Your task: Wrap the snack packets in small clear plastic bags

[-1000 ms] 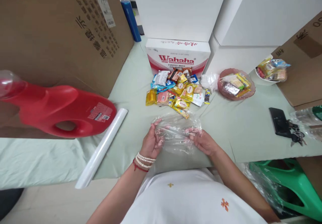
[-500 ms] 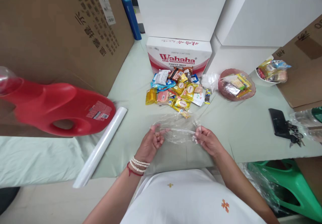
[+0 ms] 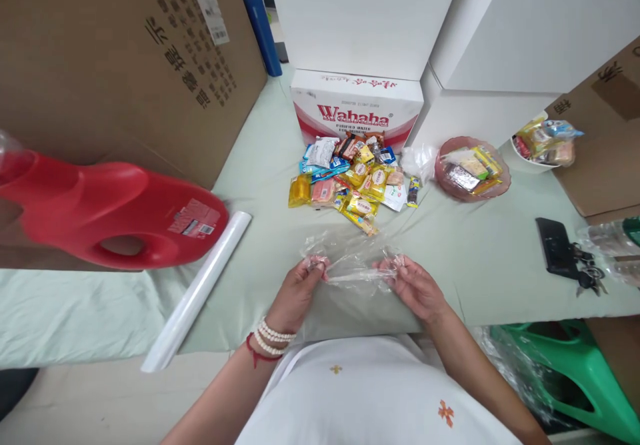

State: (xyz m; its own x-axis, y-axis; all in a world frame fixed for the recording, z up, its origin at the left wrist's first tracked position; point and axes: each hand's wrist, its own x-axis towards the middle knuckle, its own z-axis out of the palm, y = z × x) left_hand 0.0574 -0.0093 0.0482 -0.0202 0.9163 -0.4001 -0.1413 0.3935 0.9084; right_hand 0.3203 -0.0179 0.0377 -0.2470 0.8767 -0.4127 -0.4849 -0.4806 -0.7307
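A clear plastic bag (image 3: 353, 262) is stretched between my two hands just above the cloth, in front of the snacks. My left hand (image 3: 299, 290) is closed on its left side, with fingers inside the film and the thumb outside. On the right side, my right hand (image 3: 416, 288) pinches the bag, its fingertips seen through the plastic. Beyond the bag lies a pile of wrapped snacks (image 3: 363, 177) in yellow, blue, pink and brown packets. To the pile's right, a pink glass bowl (image 3: 445, 188) holds more packets.
Behind the pile stands a white and red Wahaha carton (image 3: 357, 108). A red jug (image 3: 125, 212) and a white plastic roll (image 3: 197, 292) lie left. Rightward are a snack-filled white tub (image 3: 525, 163), a black phone (image 3: 557, 246) and keys (image 3: 590, 275). A green stool (image 3: 580, 372) stands below the table's edge.
My left fingers have slipped into the bag's edge and closed round the film with the thumb. My right fingertips are now inside the plastic too. The snacks have stayed put.
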